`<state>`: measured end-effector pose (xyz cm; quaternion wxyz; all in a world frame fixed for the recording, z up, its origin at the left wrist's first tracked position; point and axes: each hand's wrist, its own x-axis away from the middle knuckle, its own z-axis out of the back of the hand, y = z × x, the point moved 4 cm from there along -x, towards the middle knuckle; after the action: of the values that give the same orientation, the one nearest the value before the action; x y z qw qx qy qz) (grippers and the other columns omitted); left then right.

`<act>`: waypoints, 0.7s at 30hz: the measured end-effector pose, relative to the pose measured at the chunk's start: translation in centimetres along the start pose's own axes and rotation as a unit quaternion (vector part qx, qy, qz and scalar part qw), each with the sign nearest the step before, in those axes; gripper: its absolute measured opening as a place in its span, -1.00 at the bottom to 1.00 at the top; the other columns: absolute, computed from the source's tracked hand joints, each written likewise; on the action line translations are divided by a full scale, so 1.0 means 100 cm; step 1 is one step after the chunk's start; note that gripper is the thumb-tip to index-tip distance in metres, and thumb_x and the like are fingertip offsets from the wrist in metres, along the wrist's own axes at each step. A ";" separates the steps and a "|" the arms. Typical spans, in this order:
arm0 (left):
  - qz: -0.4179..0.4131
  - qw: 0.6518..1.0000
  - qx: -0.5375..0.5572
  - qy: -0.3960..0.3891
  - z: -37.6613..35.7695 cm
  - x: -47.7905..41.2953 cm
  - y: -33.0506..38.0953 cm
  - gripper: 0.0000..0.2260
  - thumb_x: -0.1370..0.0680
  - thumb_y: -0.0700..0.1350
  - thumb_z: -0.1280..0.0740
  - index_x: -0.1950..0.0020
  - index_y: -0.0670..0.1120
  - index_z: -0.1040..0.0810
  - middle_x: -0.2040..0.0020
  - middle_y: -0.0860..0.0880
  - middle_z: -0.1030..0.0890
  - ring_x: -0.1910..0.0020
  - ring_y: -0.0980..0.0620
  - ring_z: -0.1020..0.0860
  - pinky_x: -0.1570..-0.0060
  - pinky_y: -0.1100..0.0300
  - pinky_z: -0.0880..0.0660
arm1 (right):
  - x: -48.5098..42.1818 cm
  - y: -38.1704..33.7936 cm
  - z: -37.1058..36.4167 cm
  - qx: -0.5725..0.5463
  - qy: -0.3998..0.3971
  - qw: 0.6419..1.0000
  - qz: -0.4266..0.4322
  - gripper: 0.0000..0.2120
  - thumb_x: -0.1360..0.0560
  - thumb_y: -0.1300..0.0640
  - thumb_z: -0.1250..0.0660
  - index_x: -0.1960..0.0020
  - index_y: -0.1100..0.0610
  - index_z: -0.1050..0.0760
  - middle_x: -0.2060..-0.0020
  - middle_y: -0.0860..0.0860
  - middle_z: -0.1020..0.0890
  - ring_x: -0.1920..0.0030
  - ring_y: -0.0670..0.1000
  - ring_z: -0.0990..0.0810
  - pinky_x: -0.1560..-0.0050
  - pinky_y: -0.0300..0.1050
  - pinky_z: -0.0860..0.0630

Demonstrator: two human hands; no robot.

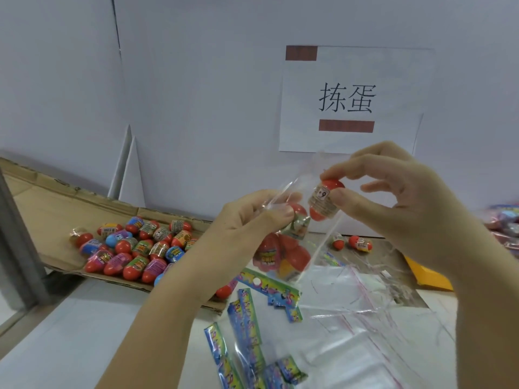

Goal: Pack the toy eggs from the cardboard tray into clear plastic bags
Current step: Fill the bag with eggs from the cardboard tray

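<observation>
My left hand (252, 220) pinches the rim of a clear plastic bag (303, 248) that hangs above the table with several red toy eggs inside. My right hand (393, 197) pinches a red toy egg (325, 200) with a printed band, held at the bag's open mouth. The cardboard tray (56, 209) lies at the left, and several red and blue toy eggs (140, 248) are heaped on it. Two loose eggs (351, 242) lie on the table behind the bag.
Colourful paper header cards (269, 287) and a pile of flat clear bags (365, 332) lie on the white table in front of me. A yellow sheet (427, 273) lies at the right. Packed bags (505, 223) show at the far right edge. A white wall with a paper sign (351, 99) stands behind.
</observation>
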<state>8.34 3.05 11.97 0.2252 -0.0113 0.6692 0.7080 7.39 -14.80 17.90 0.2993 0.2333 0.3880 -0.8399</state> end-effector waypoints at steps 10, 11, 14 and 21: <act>0.046 0.995 0.088 -0.025 -0.009 -0.001 -0.001 -0.76 -0.44 -0.04 -0.38 -0.09 0.13 -0.66 0.01 0.00 -0.72 0.04 0.01 -0.70 0.20 0.25 -0.60 | 0.005 -0.005 0.000 -0.014 -0.078 0.996 -0.046 -0.77 -0.29 -0.18 -0.31 0.07 -0.28 -0.60 0.07 -0.21 -0.56 -0.05 -0.23 -0.55 0.02 -0.17 -0.48; 0.048 0.995 0.085 -0.018 -0.010 0.000 0.001 -0.76 -0.43 -0.04 -0.42 -0.10 0.11 -0.65 0.01 -0.01 -0.72 0.05 0.00 -0.70 0.21 0.24 -0.60 | 0.004 -0.003 0.001 -0.016 -0.082 0.995 -0.054 -0.79 -0.31 -0.17 -0.31 0.07 -0.28 -0.60 0.08 -0.21 -0.57 -0.03 -0.23 -0.56 0.01 -0.11 -0.50; 0.054 0.996 0.070 0.014 -0.010 0.001 0.004 -0.72 -0.38 0.04 -0.33 -0.06 0.09 -0.64 0.09 0.01 -0.73 0.17 0.07 -0.70 0.31 0.28 -0.58 | 0.006 -0.003 0.001 -0.084 -0.120 0.987 -0.071 -0.66 -0.28 -0.29 -0.36 -0.01 -0.24 -0.61 0.06 -0.15 -0.67 0.04 -0.03 -0.66 -0.01 0.22 -0.59; 0.047 0.995 0.072 0.039 -0.007 0.003 0.013 -0.62 -0.25 0.10 -0.52 -0.05 0.19 -0.65 0.10 0.06 -0.73 0.26 0.06 -0.67 0.38 0.22 -0.57 | 0.001 -0.001 -0.003 -0.139 -0.038 0.988 -0.060 -0.71 -0.25 -0.12 -0.53 0.05 -0.10 -0.66 0.10 -0.09 -0.69 0.28 0.19 -0.69 0.17 0.34 -0.60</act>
<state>7.41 2.47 13.00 0.1652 0.0089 0.7269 0.6665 7.28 -14.55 17.69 0.2925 0.1336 0.5028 -0.8024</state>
